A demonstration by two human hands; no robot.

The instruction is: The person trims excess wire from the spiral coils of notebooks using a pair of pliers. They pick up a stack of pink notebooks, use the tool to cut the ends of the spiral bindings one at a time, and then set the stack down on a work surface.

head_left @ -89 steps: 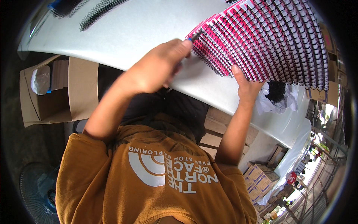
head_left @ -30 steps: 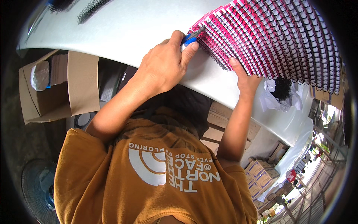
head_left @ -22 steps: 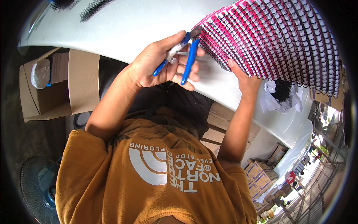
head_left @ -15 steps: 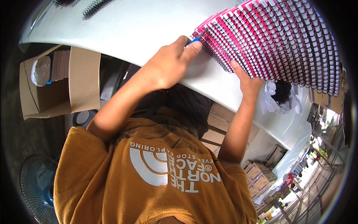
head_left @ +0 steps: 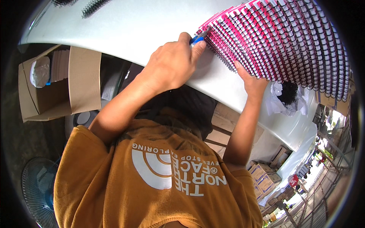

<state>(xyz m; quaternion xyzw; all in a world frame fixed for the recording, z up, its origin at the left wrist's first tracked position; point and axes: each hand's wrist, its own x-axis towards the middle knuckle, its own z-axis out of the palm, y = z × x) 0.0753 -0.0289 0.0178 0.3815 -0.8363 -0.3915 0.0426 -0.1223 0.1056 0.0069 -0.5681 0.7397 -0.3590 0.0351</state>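
A fanned stack of coil-bound pads, with pink-and-white sheets and rows of black coils, spreads over the far right of the table. My left hand is closed round small blue-handled pliers. Their dark jaws touch or nearly touch the coil ends at the stack's left edge. The two handles look slightly spread. My right hand grips the stack's near edge, its thumb lying against the coils. Its other fingers are hidden beneath the pads.
Loose black coils lie at the far left of the white table. A white plastic bag of black coil pieces sits beside my right forearm. An open cardboard box stands at left, above a fan. Cartons are stacked at lower right.
The plier handles have spread apart a little, and my left hand has shifted slightly. My right hand keeps its place on the pads.
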